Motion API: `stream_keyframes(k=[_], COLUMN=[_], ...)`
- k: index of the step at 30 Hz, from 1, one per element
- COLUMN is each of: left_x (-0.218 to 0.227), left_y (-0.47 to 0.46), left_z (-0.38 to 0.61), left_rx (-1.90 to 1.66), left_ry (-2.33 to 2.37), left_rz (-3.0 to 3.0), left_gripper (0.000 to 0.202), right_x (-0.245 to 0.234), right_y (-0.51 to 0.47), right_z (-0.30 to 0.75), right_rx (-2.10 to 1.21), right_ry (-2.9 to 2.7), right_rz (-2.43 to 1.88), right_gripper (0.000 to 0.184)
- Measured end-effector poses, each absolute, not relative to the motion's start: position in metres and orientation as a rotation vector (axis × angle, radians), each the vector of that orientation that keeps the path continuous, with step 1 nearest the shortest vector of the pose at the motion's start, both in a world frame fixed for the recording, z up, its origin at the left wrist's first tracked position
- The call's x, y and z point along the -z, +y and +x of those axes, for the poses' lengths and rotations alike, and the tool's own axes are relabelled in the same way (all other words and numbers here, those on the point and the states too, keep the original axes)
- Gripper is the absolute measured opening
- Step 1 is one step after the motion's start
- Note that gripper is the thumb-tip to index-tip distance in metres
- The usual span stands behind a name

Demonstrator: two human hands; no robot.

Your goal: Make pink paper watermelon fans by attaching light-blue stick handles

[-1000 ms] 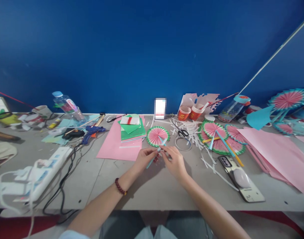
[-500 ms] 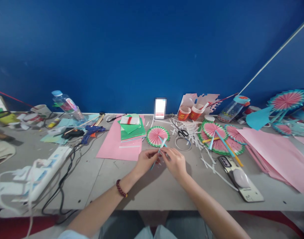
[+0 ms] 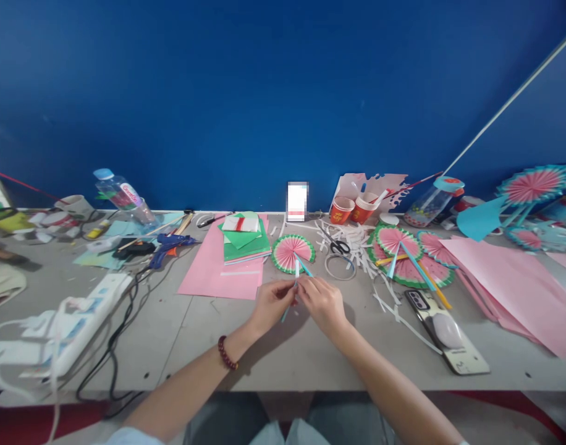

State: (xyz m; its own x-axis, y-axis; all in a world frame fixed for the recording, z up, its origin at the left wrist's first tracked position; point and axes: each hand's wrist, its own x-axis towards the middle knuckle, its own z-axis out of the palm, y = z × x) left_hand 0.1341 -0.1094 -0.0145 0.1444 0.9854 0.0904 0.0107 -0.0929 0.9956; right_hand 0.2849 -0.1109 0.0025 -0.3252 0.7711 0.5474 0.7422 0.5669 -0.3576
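Note:
In the head view my left hand (image 3: 274,301) and my right hand (image 3: 321,300) meet above the middle of the table. Their fingers pinch a narrow light-blue paper strip (image 3: 285,313), whose lower end sticks out below my left fingers. A white strip (image 3: 297,267) rises from between the fingertips; where it joins the blue one is hidden. Just beyond my hands a round pleated paper fan (image 3: 287,248), pink with a green edge, lies flat. Another blue strip (image 3: 305,266) runs from its centre toward my right hand.
Left of my hands are pink paper (image 3: 213,272), green sheets (image 3: 246,248), a blue glue gun (image 3: 165,247) and a power strip (image 3: 88,324). Scissors (image 3: 339,247), a tape ring (image 3: 340,267), paper scraps, finished fans (image 3: 410,259) and a phone (image 3: 450,340) are to the right.
The white strip at my fingertips has swung from a rightward slant to nearly upright. My hands stay close together, with only small finger movement.

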Motion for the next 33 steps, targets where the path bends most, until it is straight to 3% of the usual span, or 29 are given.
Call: stream_keyframes(k=[7,12,17,26,33], left_x=[0.007,0.000,0.000,0.001,0.002], left_y=[-0.110,-0.109,-0.104,-0.097,-0.093], left_z=[0.135,0.135,0.135,0.129,0.127], left_rx=[-1.097,-1.078,-1.088,-1.148,-1.198], left_ry=[1.045,1.070,1.070,1.074,1.043], left_rz=[1.248,1.150,0.998,0.866,0.884], left_gripper=[0.029,0.029,0.035,0.036,0.038], right_x=[-0.003,-0.004,-0.007,0.002,0.009], right_y=[-0.109,-0.104,-0.090,-0.054,-0.051], right_z=[0.283,0.286,0.301,0.350,0.351], right_rx=[-0.173,-0.564,-0.905,-0.975,-1.006], right_ry=[-1.952,-1.610,-1.101,-0.492,-0.508], right_rz=[-1.265,-1.307,-1.202,-1.095,-1.133], right_gripper=[0.022,0.014,0.023,0.026,0.033])
